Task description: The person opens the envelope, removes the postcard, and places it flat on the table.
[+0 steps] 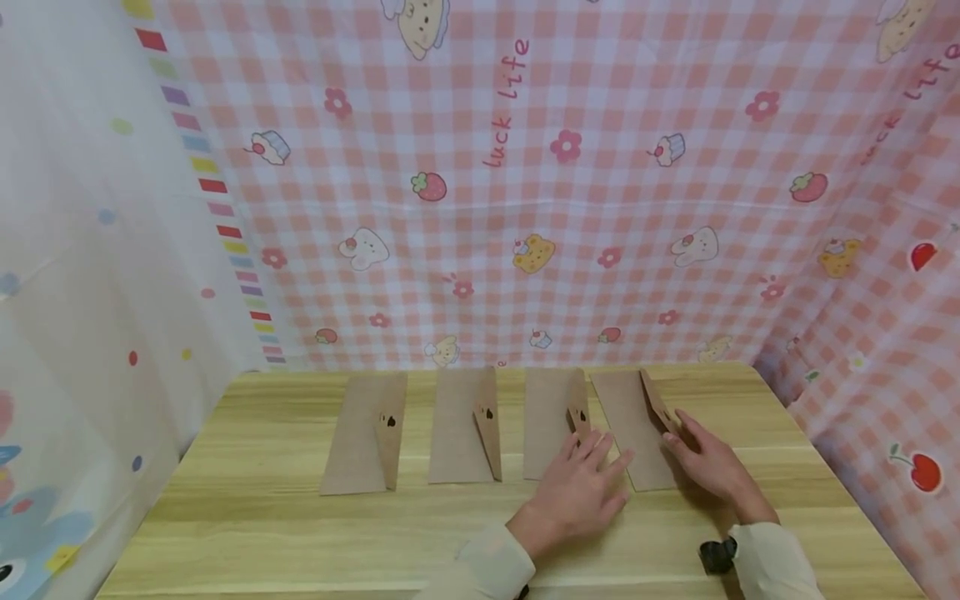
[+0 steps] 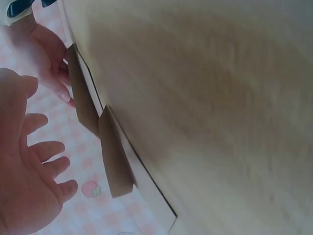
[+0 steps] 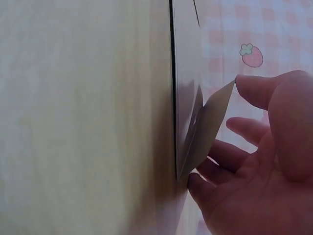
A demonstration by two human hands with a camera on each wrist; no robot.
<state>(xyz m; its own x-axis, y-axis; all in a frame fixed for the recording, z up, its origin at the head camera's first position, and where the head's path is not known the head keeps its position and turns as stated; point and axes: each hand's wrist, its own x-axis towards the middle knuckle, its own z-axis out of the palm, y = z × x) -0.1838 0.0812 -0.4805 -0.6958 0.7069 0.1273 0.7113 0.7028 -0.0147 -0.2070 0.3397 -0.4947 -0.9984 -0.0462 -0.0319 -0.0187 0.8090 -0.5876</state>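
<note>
My right hand point(image 1: 708, 462) is at the raised flap point(image 3: 212, 122) of the rightmost brown paper envelope point(image 1: 630, 442). Its thumb tip meets the flap's edge in the right wrist view, while the other fingers lie loosely bent behind the flap, not closed round it. My left hand point(image 1: 577, 492), fingers spread, hovers over the lower right corner of the neighbouring envelope point(image 1: 546, 425) and overlaps its flap in the head view. In the left wrist view the left hand's fingers point(image 2: 46, 149) hold nothing. Both these flaps stand up at an angle.
Two more brown envelopes, one in the middle point(image 1: 453, 433) and one at the left point(image 1: 352, 442), lie in the same row with partly lifted flaps bearing small dark marks. The wooden table point(image 1: 285, 542) ends against a pink checked cloth point(image 1: 465, 233) behind and at the right.
</note>
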